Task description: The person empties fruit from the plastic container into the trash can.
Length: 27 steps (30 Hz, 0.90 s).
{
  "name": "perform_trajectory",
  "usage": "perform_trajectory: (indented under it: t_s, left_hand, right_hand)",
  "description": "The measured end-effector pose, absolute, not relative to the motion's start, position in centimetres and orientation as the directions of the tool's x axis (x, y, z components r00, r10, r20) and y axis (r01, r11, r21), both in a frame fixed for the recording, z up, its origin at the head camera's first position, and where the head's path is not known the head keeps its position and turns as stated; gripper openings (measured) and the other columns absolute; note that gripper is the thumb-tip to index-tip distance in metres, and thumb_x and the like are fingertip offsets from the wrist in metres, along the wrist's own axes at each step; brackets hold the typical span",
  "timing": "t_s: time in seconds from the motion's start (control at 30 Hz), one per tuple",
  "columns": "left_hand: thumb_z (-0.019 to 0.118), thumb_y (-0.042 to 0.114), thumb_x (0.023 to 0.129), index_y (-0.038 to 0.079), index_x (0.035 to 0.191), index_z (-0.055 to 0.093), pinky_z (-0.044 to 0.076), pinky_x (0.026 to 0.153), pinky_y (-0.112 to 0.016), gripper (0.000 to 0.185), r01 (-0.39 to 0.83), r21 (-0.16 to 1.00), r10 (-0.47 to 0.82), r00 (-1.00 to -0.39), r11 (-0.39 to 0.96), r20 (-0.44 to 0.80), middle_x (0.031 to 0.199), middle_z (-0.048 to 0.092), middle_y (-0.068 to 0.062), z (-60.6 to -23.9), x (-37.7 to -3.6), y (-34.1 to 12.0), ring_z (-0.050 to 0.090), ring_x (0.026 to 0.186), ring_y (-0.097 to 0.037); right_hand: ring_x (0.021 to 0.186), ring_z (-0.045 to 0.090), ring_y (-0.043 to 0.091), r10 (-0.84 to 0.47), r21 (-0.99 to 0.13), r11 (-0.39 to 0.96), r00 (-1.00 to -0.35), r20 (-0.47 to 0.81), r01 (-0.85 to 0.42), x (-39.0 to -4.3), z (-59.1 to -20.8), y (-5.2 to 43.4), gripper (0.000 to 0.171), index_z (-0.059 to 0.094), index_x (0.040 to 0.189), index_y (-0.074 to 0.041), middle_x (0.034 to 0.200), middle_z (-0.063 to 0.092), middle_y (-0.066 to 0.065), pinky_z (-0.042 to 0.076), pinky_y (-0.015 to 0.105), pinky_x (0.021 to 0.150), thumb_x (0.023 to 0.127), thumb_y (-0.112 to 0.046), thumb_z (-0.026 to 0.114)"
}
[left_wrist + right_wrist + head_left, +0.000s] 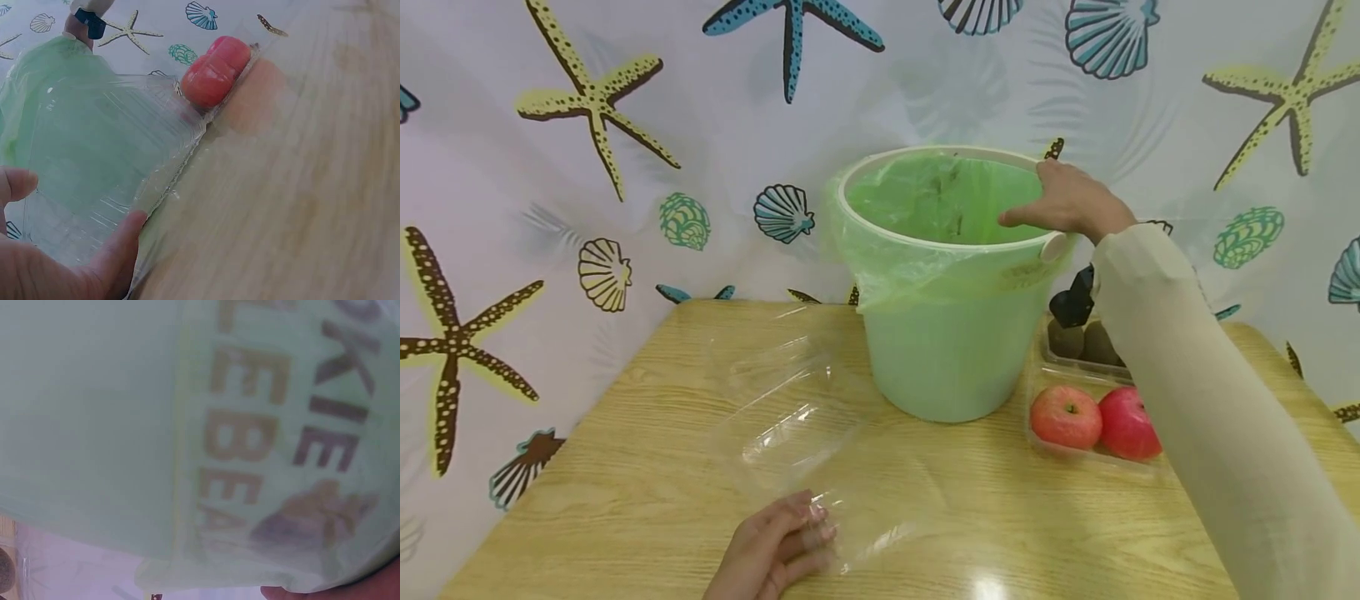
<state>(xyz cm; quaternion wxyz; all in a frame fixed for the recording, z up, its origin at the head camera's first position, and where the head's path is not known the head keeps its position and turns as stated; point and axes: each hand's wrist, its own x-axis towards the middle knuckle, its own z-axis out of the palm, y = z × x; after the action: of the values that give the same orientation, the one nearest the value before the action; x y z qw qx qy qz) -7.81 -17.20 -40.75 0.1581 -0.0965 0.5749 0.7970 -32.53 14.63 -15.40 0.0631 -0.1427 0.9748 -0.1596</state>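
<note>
Head view: the left hand [778, 546] sits at the near edge of the wooden table [625, 467], fingers curled onto the near end of a clear plastic lid [790, 417] that lies flat on the tabletop in front of the bin. Left wrist view confirms the hold: thumb and fingers [122, 240] pinch the lid's edge, and the transparent ribbed shell [106, 162] extends away from the palm toward the bin.

The right hand [1067, 204] is raised at the far right side of a pale green bin [947, 350], which stands upright at the back centre of the table. The thumb and fingers close over the cream rim [880, 229], and the index finger points inward over the opening. A green bag liner [917, 200] fills the bin and folds out over the rim. Right wrist view shows only the bin's wall at close range, with blurred brown lettering [275, 419]; a fingertip is just visible at the lower right edge.

A clear tray [1037, 442] lies just right of the bin, partly behind the right sleeve [1210, 417]. It holds two red apples [1093, 421] in the near compartment and two brown fruits [1082, 342] in the far one. A curtain [587, 125] printed with starfish and shells hangs behind the table.
</note>
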Motion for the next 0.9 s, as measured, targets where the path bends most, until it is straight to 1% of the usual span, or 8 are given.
perform_trajectory:
  t_s: [0.27,0.43,0.47,0.6,0.7,0.73,0.83,0.9]
  left_hand:
    - [0.044,0.019,0.100,-0.015,0.145,0.003,0.050,0.095,-0.029,0.070,-0.376,0.892,0.163,-0.925,-0.252,-0.344,0.126,0.050,-0.011,-40.9,-8.2,-18.0,0.060,0.104,-0.010]
    - [0.045,0.016,0.098,-0.020,0.143,0.002,0.052,0.090,-0.023,0.071,-0.363,0.915,0.149,-0.929,-0.176,-0.340,0.111,0.049,-0.005,-40.5,-8.1,-18.0,0.054,0.093,-0.005]
    - [0.045,0.015,0.098,-0.021,0.142,0.004,0.052,0.089,-0.021,0.070,-0.359,0.920,0.145,-0.930,-0.159,-0.338,0.108,0.048,-0.004,-40.4,-8.1,-17.9,0.053,0.089,-0.005]
    - [0.046,0.013,0.097,-0.017,0.129,0.037,0.052,0.079,-0.016,0.045,-0.372,0.921,0.085,-0.927,-0.115,-0.364,0.088,0.051,0.003,-40.3,-8.1,-17.7,0.053,0.080,-0.005]
    - [0.045,0.011,0.097,-0.017,0.125,0.041,0.052,0.076,-0.015,0.041,-0.374,0.920,0.035,-0.927,-0.114,-0.373,0.095,0.051,-0.002,-40.4,-8.1,-17.5,0.054,0.080,-0.005]
    - [0.045,0.011,0.097,-0.021,0.130,0.035,0.052,0.076,-0.015,0.047,-0.373,0.921,0.021,-0.928,-0.112,-0.373,0.098,0.051,-0.005,-40.4,-8.1,-17.4,0.053,0.081,-0.006]
    - [0.045,0.008,0.096,-0.025,0.129,0.034,0.052,0.078,-0.016,0.048,-0.359,0.928,-0.031,-0.931,-0.102,-0.364,0.119,0.048,-0.019,-40.5,-8.0,-17.1,0.053,0.093,-0.009]
    - [0.046,0.008,0.096,-0.025,0.128,0.036,0.052,0.080,-0.017,0.047,-0.371,0.925,-0.051,-0.925,-0.080,-0.375,0.121,0.048,-0.021,-40.3,-8.0,-17.0,0.053,0.095,-0.009]
  right_hand:
    - [0.145,0.008,0.043,-0.292,-0.340,0.906,-0.954,-0.074,-0.251,-32.4,-15.3,14.6,0.096,-0.002,0.152,0.001,0.158,0.002,0.024,0.016,0.058,0.115,0.090,-0.047,0.053]
    - [0.145,0.009,0.043,-0.295,-0.346,0.904,-0.953,-0.076,-0.252,-32.4,-15.4,14.6,0.096,-0.002,0.152,0.001,0.158,0.003,0.024,0.016,0.058,0.115,0.090,-0.048,0.054]
    - [0.145,0.009,0.043,-0.295,-0.345,0.904,-0.952,-0.078,-0.251,-32.4,-15.4,14.6,0.097,-0.002,0.152,0.001,0.158,0.003,0.024,0.016,0.058,0.115,0.090,-0.048,0.053]
    - [0.145,0.007,0.042,-0.295,-0.336,0.908,-0.951,-0.091,-0.249,-32.5,-15.4,14.6,0.097,-0.004,0.151,0.001,0.158,0.000,0.024,0.015,0.058,0.115,0.090,-0.049,0.052]
    - [0.145,0.006,0.042,-0.299,-0.331,0.909,-0.950,-0.088,-0.255,-32.6,-15.4,14.6,0.097,-0.004,0.151,0.002,0.158,0.000,0.024,0.015,0.058,0.115,0.090,-0.049,0.052]
    - [0.145,0.006,0.042,-0.299,-0.330,0.908,-0.950,-0.086,-0.256,-32.6,-15.4,14.6,0.097,-0.004,0.151,0.002,0.158,0.000,0.024,0.015,0.057,0.115,0.090,-0.049,0.053]
    - [0.145,0.006,0.042,-0.299,-0.330,0.908,-0.951,-0.083,-0.257,-32.6,-15.3,14.6,0.097,-0.004,0.151,0.002,0.158,0.000,0.024,0.015,0.058,0.115,0.090,-0.049,0.052]
    - [0.145,0.006,0.042,-0.297,-0.330,0.909,-0.951,-0.085,-0.254,-32.7,-15.3,14.6,0.097,-0.004,0.151,0.001,0.158,0.000,0.024,0.015,0.058,0.115,0.090,-0.049,0.052]
